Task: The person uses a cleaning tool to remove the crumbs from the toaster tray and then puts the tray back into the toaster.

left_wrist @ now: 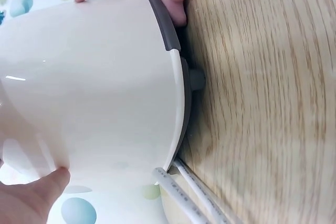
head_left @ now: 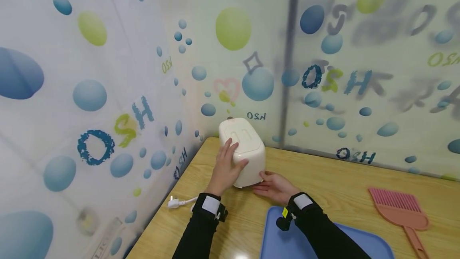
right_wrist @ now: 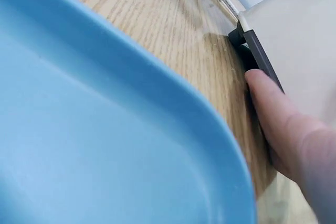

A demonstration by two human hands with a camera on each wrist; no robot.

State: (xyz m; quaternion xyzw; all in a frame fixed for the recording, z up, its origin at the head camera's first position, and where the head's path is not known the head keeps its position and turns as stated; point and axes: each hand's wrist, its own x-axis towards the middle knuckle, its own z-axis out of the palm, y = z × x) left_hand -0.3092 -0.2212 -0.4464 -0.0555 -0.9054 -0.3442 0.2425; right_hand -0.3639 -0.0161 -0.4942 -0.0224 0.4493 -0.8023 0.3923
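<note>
First onlooker: A wall covering (head_left: 201,19), printed with blue and green dots and the letters OSH, folds into a corner behind a wooden table (head_left: 309,167). Only the head camera takes in both sides.

Second onlooker: On the table, a blue tray (head_left: 273,247) sits partly under the person's right sleeve (head_left: 320,227). The right wrist view brings out its smooth surface, rounded corner and raised rim.

First onlooker: And the white appliance (head_left: 248,143)?

Second onlooker: At the table's far corner, beyond the tray, held by both hands: a glossy, round-edged box with two long shapes on top. A pink dustpan (head_left: 402,207), ridged like a comb, lies to the right, seen by the head camera alone.

First onlooker: How do the hands stand?

Second onlooker: The left hand (head_left: 224,169) is spread over the top and near side. The right hand (head_left: 276,187) pinches the lower edge, thumb on the side, fingers under the dark base (right_wrist: 261,56).

First onlooker: Smaller still?

Second onlooker: A white cord (left_wrist: 181,198), its fine printed marks legible as specks in the left wrist view; a pronged white plug (head_left: 173,202), in the head view only; and a stubby grey foot (left_wrist: 198,79) beneath the base.
</note>
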